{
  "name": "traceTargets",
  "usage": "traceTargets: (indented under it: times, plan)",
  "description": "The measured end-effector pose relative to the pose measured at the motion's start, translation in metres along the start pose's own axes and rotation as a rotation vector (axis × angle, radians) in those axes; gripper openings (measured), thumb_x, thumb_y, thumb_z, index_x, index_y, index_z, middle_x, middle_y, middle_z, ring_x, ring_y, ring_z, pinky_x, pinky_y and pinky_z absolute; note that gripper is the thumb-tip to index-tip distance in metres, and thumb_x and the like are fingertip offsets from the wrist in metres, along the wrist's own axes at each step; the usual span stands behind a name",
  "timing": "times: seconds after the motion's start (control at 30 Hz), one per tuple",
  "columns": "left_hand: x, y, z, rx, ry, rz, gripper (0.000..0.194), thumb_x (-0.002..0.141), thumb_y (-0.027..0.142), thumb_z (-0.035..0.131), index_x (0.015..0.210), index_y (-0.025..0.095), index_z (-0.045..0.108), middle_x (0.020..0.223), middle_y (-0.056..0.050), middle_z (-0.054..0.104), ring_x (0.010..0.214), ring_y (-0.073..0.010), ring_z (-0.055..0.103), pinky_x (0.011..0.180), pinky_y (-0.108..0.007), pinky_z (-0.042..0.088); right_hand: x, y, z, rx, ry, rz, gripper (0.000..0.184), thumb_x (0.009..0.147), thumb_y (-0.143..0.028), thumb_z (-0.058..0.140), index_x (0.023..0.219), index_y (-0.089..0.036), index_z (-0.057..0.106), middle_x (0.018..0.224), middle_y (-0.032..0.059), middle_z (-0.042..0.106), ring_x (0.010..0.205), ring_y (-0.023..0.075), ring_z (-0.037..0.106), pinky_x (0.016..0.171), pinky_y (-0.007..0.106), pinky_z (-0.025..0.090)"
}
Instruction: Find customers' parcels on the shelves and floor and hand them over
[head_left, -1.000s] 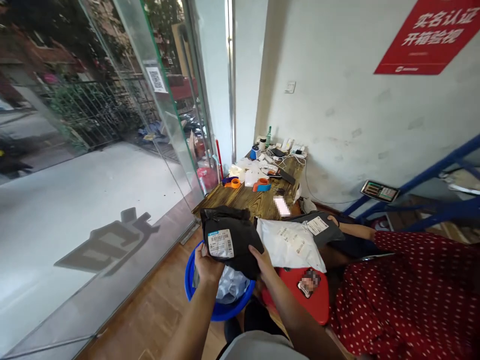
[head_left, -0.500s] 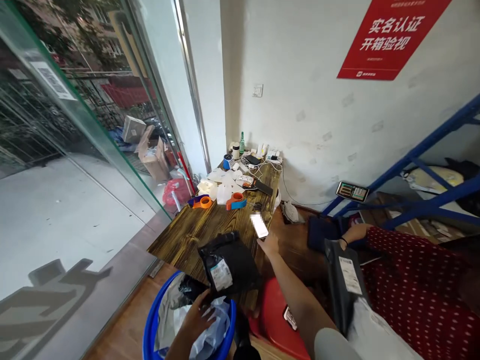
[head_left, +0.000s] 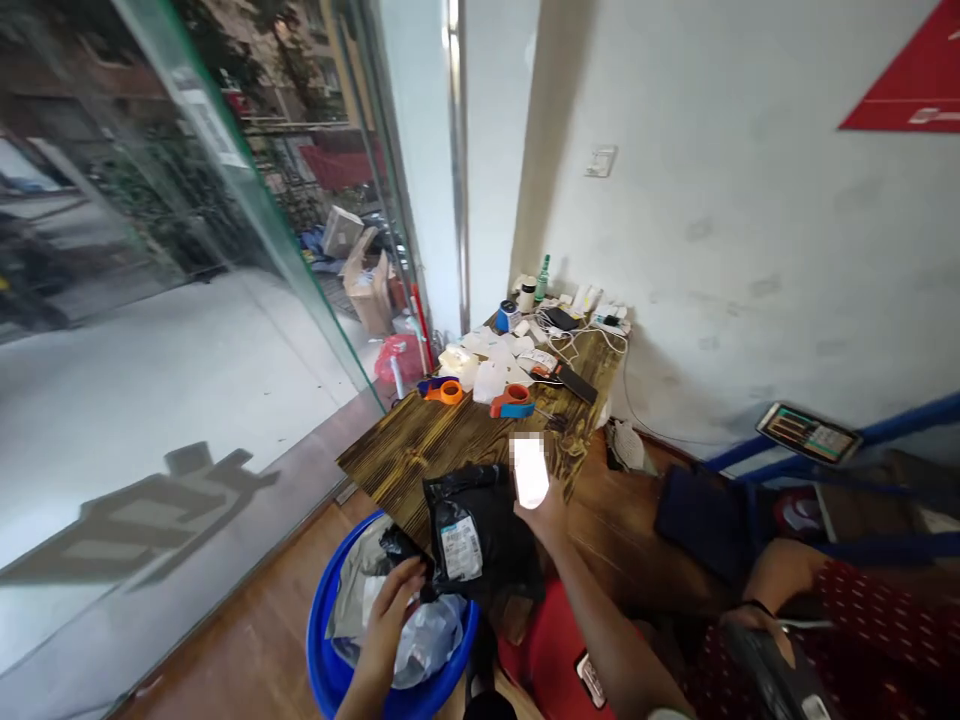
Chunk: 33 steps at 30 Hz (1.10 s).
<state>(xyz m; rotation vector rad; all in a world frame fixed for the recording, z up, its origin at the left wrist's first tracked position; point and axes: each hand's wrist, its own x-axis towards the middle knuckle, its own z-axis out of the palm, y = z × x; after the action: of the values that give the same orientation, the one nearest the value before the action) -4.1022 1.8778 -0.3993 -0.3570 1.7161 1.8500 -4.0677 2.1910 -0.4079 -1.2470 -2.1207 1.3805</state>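
Observation:
My right hand (head_left: pixel 547 515) is closed round a phone (head_left: pixel 532 474) with a bright white screen, held above the near right side of the wooden table (head_left: pixel 390 450). Beneath and left of it, a black plastic parcel (head_left: pixel 499 540) with a white shipping label (head_left: pixel 460 549) lies at the table's near edge. My left hand (head_left: pixel 394 600) is by the parcel's lower left corner, over a blue bin (head_left: pixel 322 640). Its fingers are partly bent, with the thumb apart; whether the fingertips touch the parcel is unclear.
Tape dispensers (head_left: pixel 514 400), papers, cables and a green bottle (head_left: pixel 542 278) occupy the table's far part. A red stool (head_left: pixel 555 640) carries another phone (head_left: pixel 590 680). At right, a person in a dotted red sleeve (head_left: pixel 870 610) holds a dark object (head_left: pixel 776 665). A glass door (head_left: pixel 247 210) stands left.
The view has swung right to left, shifting the scene rightward. My right hand has raised the phone closer. My left hand has moved up beside the parcel's corner. The other person's grey parcel has left view.

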Motion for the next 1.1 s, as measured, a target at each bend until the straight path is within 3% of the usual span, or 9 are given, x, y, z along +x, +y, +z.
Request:
traceTargets:
  times: [0.07,0.13,0.2,0.3,0.5,0.6,0.73,0.9,1.1]
  plan:
    - [-0.021,0.027,0.023,-0.066,-0.113,0.129,0.065,0.061,0.054,0.081,0.118,0.028,0.063,0.133,-0.016,0.059,0.125,-0.0374,0.053,0.105,-0.055,0.038,-0.063,-0.021,0.016,0.023,-0.117,-0.176,0.075,0.054,-0.025,0.082,0.121,-0.021,0.047,0.116,0.0114,0.059,0.109,0.0321,0.058,0.093,0.040,0.048]
    - [-0.046,0.050,0.027,-0.154,-0.127,0.246,0.071,0.065,0.049,0.081,0.128,0.029,0.053,0.135,-0.012,0.059,0.120,-0.0303,0.058,0.101,-0.046,0.045,-0.132,-0.039,0.034,0.077,-0.268,-0.334,0.076,0.054,-0.026,0.080,0.121,-0.024,0.046,0.114,0.0087,0.061,0.105,0.0307,0.060,0.090,0.040,0.051]
    - [-0.075,0.063,0.010,-0.195,-0.071,0.410,0.069,0.070,0.043,0.079,0.130,0.025,0.049,0.124,-0.013,0.064,0.110,-0.0282,0.063,0.090,-0.042,0.050,-0.201,-0.052,0.050,0.150,-0.406,-0.469,0.076,0.055,-0.024,0.078,0.123,-0.026,0.043,0.110,0.0083,0.061,0.099,0.0309,0.061,0.084,0.042,0.053]
    - [-0.128,0.057,-0.047,-0.162,0.208,0.542,0.055,0.069,0.039,0.080,0.114,0.020,0.056,0.105,-0.010,0.069,0.095,-0.0255,0.066,0.081,-0.036,0.051,-0.299,-0.061,0.070,0.137,-0.493,-0.592,0.077,0.055,-0.021,0.076,0.124,-0.027,0.041,0.109,0.0089,0.058,0.099,0.0331,0.060,0.083,0.046,0.052]
    - [-0.272,-0.002,-0.187,-0.253,0.546,0.583,0.044,0.070,0.034,0.078,0.105,0.021,0.055,0.097,-0.006,0.068,0.085,-0.0224,0.065,0.076,-0.033,0.049,-0.492,-0.050,0.094,0.113,-0.689,-0.663,0.077,0.056,-0.028,0.080,0.124,-0.030,0.044,0.116,0.0095,0.057,0.108,0.0375,0.056,0.090,0.051,0.049]
    - [-0.360,-0.040,-0.258,-0.345,0.563,0.618,0.036,0.078,0.027,0.064,0.112,0.022,0.054,0.099,-0.005,0.068,0.083,-0.0208,0.064,0.073,-0.031,0.049,-0.592,-0.038,0.098,0.075,-0.809,-0.709,0.083,0.056,-0.028,0.079,0.128,-0.029,0.039,0.121,0.0109,0.056,0.111,0.0365,0.056,0.092,0.050,0.050]
    - [-0.474,-0.091,-0.341,-0.438,0.520,0.653,0.050,0.068,0.013,0.060,0.117,0.021,0.056,0.110,-0.006,0.067,0.098,-0.0225,0.061,0.082,-0.031,0.047,-0.714,-0.026,0.103,0.026,-0.975,-0.790,0.085,0.056,-0.027,0.078,0.129,-0.025,0.034,0.121,0.0122,0.057,0.110,0.0332,0.059,0.090,0.046,0.053]
    - [-0.575,-0.146,-0.410,-0.524,0.636,0.701,0.058,0.061,0.008,0.061,0.117,0.023,0.057,0.109,-0.005,0.068,0.100,-0.0241,0.061,0.083,-0.033,0.048,-0.829,-0.015,0.111,0.058,-1.146,-0.904,0.086,0.055,-0.027,0.079,0.127,-0.025,0.034,0.117,0.0115,0.059,0.105,0.0320,0.062,0.085,0.044,0.054]
    - [-0.639,-0.192,-0.460,-0.544,0.894,0.799,0.056,0.073,0.019,0.071,0.125,0.024,0.052,0.110,-0.006,0.068,0.099,-0.0224,0.063,0.086,-0.034,0.050,-0.920,-0.008,0.122,0.142,-1.394,-0.980,0.082,0.057,-0.026,0.079,0.128,-0.026,0.038,0.116,0.0090,0.060,0.107,0.0313,0.061,0.089,0.043,0.052]
